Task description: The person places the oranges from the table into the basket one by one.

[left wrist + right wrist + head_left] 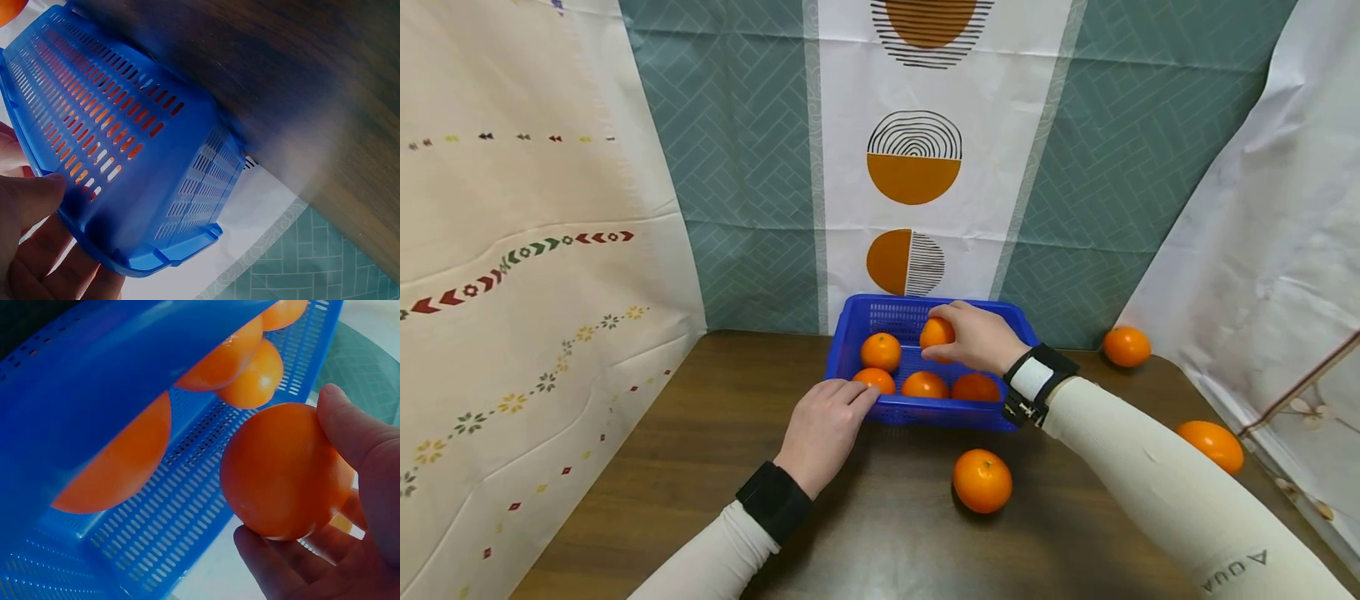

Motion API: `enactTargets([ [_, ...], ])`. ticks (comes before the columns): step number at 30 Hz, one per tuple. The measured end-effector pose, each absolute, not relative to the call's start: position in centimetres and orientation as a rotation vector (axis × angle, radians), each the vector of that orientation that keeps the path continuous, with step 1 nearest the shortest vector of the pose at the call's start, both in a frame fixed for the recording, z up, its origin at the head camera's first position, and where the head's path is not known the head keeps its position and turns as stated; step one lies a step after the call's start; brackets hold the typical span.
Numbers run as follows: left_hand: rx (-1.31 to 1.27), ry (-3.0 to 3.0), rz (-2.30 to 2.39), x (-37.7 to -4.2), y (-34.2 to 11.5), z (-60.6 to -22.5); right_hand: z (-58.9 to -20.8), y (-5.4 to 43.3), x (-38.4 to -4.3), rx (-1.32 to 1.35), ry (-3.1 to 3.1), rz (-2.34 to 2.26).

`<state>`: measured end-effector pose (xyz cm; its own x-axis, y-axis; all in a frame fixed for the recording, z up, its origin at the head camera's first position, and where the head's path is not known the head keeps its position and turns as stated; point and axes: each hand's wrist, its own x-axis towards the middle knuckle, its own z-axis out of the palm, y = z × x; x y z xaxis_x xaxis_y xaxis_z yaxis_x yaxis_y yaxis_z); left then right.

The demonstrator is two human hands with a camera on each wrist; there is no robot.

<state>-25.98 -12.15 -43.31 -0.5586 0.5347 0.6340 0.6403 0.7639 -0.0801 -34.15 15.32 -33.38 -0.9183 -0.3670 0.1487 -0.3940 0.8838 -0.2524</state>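
Observation:
A blue plastic basket [958,414] with slotted walls stands on the table against the back cloth. My left hand [829,423] grips its near rim at the left, the thumb [40,194] on the outer wall and the fingers over the rim. Inside the basket, my right hand [983,335] holds an orange [284,472] between thumb and fingers, above the basket floor. Several other oranges lie in the basket, one orange [881,352] at the left and others along the near wall, such as the orange [925,385] in the middle.
On the brown table [700,492], one orange [982,481] sits in front of the basket. Another orange [1127,346] is at the back right corner, and a third orange [1210,446] lies by the right edge, partly behind my right sleeve. Patterned cloths hang around the table.

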Motion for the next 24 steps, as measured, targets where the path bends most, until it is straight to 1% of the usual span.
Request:
enactTargets([
  [12,-0.878,-2.318,-0.210,-25.9,-12.2,-43.1,-34.0,14.3,-36.5,0.591,-3.027,0.371],
  [24,-0.882,-2.309,-0.211,-26.0,-12.2,-43.2,-34.6,13.9,-37.6,0.655,-3.074,0.328],
])
